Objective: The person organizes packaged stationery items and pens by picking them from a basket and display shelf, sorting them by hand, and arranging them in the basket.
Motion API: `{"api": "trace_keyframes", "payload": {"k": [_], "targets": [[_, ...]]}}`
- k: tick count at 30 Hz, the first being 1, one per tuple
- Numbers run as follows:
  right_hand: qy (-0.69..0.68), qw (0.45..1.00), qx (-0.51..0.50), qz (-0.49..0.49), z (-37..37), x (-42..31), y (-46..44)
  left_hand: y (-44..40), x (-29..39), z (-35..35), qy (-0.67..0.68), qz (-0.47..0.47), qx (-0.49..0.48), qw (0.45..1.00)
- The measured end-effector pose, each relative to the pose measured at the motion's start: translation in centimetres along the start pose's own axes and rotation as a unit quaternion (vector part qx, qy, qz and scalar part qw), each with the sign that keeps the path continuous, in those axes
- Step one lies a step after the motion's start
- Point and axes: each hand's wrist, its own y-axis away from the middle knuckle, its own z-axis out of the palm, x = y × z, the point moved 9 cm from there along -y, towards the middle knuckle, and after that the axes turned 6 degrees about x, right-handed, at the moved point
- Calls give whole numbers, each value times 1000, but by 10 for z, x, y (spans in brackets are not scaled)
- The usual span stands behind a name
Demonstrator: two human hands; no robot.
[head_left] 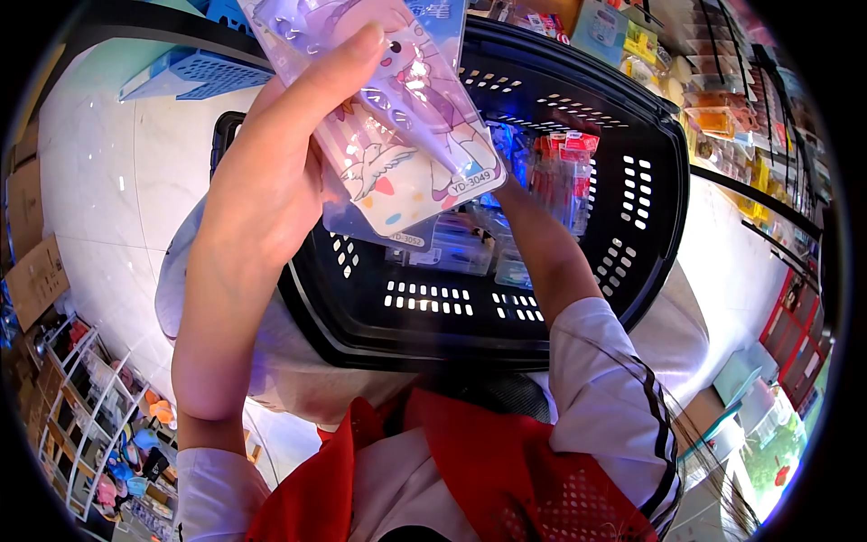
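Observation:
My left hand (280, 172) is closed on a small stack of carded packages, held up over the basket. The top carded package (384, 167) has a pastel cartoon print, a purple plastic item under clear film and the label YD-3049. Beneath it shows the edge of a bluish card (417, 237) marked YD-3052. My right forearm (546, 248) reaches into the black shopping basket (659, 217). The right hand is mostly hidden behind the cards, near clear plastic packages (456, 248) and red-topped packages (564, 176) inside.
A blue plastic basket (203, 72) stands at upper left on the pale tiled floor (99, 181). Shelves of packaged goods (722, 117) line the right side. A white wire rack (81, 406) with small goods is at lower left, near cardboard boxes (36, 280).

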Motion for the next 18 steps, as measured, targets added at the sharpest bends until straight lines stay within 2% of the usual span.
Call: {"api": "trace_keyframes", "payload": {"k": [3,6,9,10,12,14,16,18], "targets": [[-28,999,-30,3,7,2,-4,-2,-3,0,22,-5,-3,1000],[-10,997,-51,-61,16,-3,-6,-7,-4,-2,36,16,-12,999],[45,993,-1,-109,-4,-6,-1,-7,-1,3,32,4,-19,999],[-4,995,-71,-75,-14,-7,7,-5,-4,5,60,-17,-28,998],[-100,974,-203,-6,-43,-11,30,-1,1,9,24,20,-45,998],[-336,900,-277,-20,-75,-27,53,3,9,12,-4,97,-38,995],[-494,808,-310,-84,-131,-57,88,4,5,12,-34,90,-39,995],[-590,756,-213,-189,-235,-92,156,5,5,15,-59,110,-46,991]]}}
